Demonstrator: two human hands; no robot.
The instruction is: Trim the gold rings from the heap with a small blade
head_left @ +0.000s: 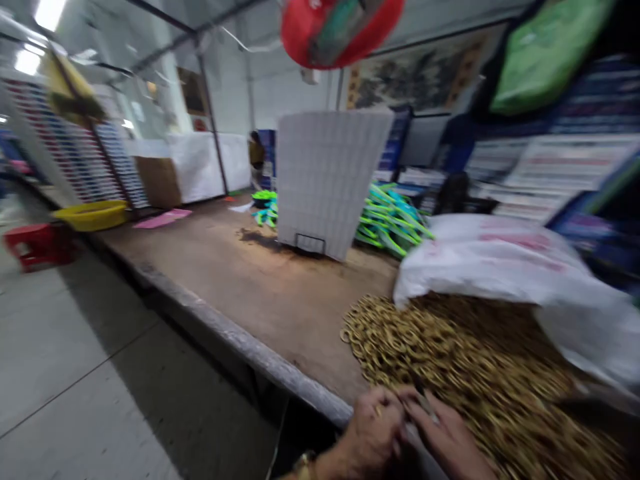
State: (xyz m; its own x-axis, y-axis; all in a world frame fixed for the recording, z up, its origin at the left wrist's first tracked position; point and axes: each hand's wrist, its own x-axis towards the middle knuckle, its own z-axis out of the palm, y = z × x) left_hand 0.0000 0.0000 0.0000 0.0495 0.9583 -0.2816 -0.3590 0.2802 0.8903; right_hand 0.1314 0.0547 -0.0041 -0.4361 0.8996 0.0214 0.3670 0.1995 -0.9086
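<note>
- Gold-coloured rings (425,347) lie in a broad, loose heap on the near right of the tabletop (240,280), spilling from the mouth of a white sack (480,260) with faint red marks.
- Left hand (377,423): fingers curled in, just beside the front of the heap and over the tabletop's edge; a gold band (379,411) is on one finger and a gold-toned wristband (306,465) is at the wrist.
- Right hand (445,430): in front of the heap, its fingertips meeting those of the left hand.
- Grip: both hands look narrow and drawn together. A slim dark piece (420,387) shows at the right hand's fingers, but blur hides what it is, and I cannot tell whether either hand holds anything.
- Beyond the heap, a pale gridded panel (327,173) leans slightly in a black wire stand (310,244).
- Bright green and turquoise strips (390,217) are piled behind the panel, showing on both sides of it.
- Farther left, a pink sheet (164,219) lies flat near a yellow basin (93,217); a red stool (35,245) stands on the floor (65,373).
- Another person (257,155) is at the far end.
</note>
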